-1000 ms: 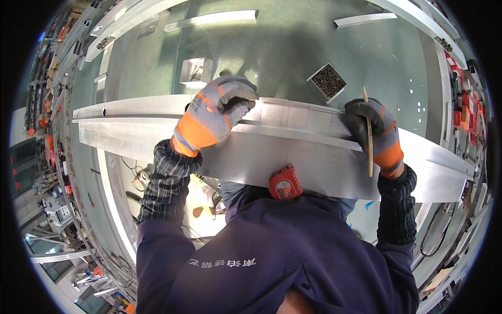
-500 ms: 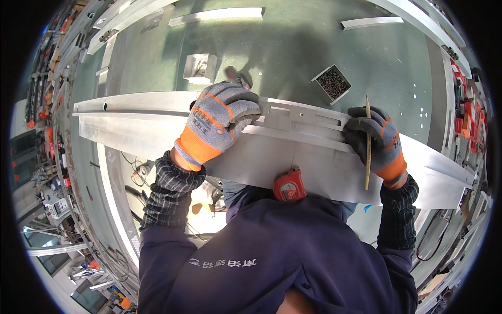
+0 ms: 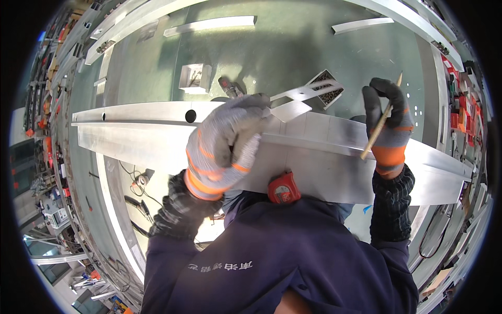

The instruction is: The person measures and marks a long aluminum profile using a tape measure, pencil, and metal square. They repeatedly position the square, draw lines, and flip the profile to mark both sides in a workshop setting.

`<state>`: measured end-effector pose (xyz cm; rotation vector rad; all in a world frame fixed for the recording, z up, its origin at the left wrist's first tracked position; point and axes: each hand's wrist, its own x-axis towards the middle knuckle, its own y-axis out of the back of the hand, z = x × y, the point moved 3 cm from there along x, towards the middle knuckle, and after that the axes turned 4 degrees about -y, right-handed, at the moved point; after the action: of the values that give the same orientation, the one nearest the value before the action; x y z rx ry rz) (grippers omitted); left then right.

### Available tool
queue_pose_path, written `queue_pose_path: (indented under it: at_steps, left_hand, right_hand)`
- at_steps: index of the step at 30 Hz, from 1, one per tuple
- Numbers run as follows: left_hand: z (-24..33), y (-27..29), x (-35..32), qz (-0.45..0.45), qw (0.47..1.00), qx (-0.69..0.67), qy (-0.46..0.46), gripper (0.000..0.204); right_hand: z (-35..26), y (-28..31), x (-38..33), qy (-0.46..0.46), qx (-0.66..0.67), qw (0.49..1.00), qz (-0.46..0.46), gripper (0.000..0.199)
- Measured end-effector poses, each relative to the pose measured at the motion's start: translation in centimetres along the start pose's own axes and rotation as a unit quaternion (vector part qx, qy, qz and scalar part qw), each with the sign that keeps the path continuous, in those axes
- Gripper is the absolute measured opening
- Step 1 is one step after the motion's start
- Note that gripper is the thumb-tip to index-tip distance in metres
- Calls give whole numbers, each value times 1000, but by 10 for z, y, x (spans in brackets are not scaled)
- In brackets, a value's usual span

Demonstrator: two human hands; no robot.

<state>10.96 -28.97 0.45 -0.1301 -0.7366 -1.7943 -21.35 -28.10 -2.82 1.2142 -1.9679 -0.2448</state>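
We have just lifted the metal square (image 3: 303, 97), gripped in our left hand (image 3: 227, 144), off the long aluminium profile (image 3: 324, 152) at the worktop's near edge, our right hand (image 3: 388, 125) pinching the pencil (image 3: 380, 123), so marking looks finished.

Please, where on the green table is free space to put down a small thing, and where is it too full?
Free: green table between white box and tray of screws. Crowded: around left hand holding the square, and right hand with pencil on the aluminium profile.
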Motion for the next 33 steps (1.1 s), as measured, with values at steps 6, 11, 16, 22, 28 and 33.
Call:
queue_pose_path:
  at_steps: [6, 11, 16, 22, 28, 33]
  left_hand:
    - [20, -51, -8, 17, 986, 106, -128, 26]
    - [19, -64, -26, 37, 998, -45, -36, 29]
    - [-8, -21, -10, 85, 961, -263, 34, 26]
    - [-53, 16, 12, -108, 963, -184, 167, 34]
    - [-71, 14, 12, -173, 952, -134, 212, 46]
    - [-93, 16, 10, -154, 945, -177, 228, 38]
  right_hand:
    - [-65, -14, -23, -212, 251, 934, -140, 22]
    - [-68, -15, -26, -221, 276, 929, -112, 21]
    - [-33, 2, -18, -106, 143, 984, -30, 21]
    - [18, 1, -31, -108, 87, 974, -178, 49]
    - [15, -12, -36, -131, -34, 949, -284, 51]
    - [10, -16, -25, -51, -15, 964, -260, 47]
